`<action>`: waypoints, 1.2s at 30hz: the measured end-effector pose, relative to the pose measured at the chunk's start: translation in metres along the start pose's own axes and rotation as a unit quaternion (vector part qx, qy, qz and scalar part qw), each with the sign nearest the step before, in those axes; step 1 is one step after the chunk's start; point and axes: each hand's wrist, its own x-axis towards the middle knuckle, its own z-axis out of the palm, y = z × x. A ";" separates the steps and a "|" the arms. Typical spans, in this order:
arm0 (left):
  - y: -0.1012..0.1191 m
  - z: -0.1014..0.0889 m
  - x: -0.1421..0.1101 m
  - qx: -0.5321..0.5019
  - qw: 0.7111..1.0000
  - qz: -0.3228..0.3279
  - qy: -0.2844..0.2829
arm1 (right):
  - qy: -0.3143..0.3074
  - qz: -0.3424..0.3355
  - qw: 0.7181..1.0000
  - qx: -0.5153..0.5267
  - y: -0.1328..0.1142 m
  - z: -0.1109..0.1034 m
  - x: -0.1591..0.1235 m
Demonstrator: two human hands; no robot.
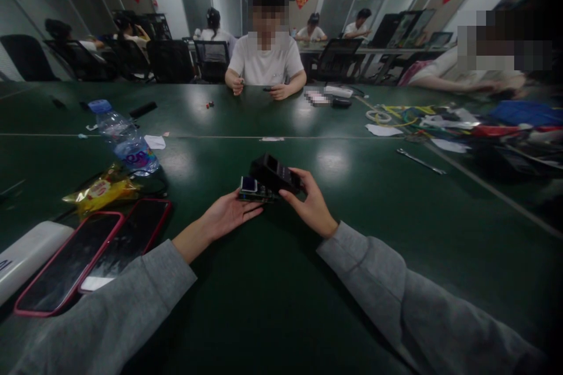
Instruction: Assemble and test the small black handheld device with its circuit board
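Note:
My left hand [231, 214], palm turned up, holds a circuit board with a small screen [249, 185] at its fingertips. My right hand [313, 202] grips a black plastic casing [273, 173] between thumb and fingers. The casing has a rectangular window and is tilted over the right part of the board, hiding some of it. Whether the two parts touch, I cannot tell. Both hands are just above the green table [246, 304], in front of me.
Left of me are two red-edged phones [73, 263], a white power bank [30, 252], a yellow snack bag [103, 190] and a leaning plastic bottle [125, 140]. At right lie a wrench [421, 162] and a heap of cables [466, 120]. A person [266, 58] sits opposite.

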 end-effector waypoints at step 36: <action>0.002 -0.001 -0.004 -0.078 0.996 -0.039 -0.014 | 0.116 -0.063 0.978 -0.159 0.031 -0.024 0.012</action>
